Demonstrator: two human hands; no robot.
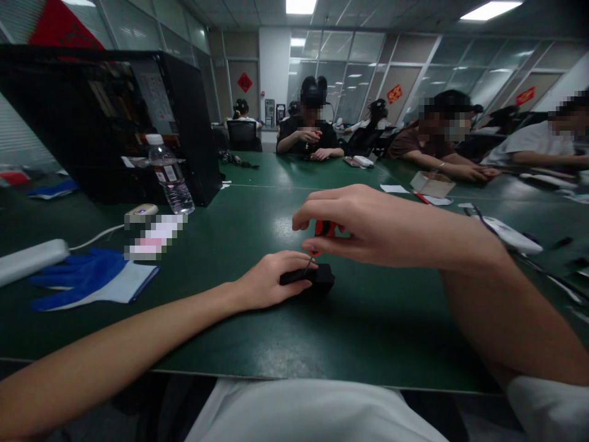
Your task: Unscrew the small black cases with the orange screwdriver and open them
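Note:
On the green table in front of me lies a small black box-shaped part (324,277). My left hand (271,279) grips its left end between thumb and fingers, with the forearm resting along the tabletop. Above it, my right hand (354,224) is closed around the orange and black handle of a screwdriver (324,229). The thin metal shaft slants down to the black part, close to my left fingertips. Whether the tip sits in a screw is too small to tell.
A blue and white glove (96,279), a white power strip (32,261) and a water bottle (170,175) are on the left, beside a large black case (184,116). A small cardboard box (431,184) and a white device with cables (508,234) lie right. Other people sit across the table.

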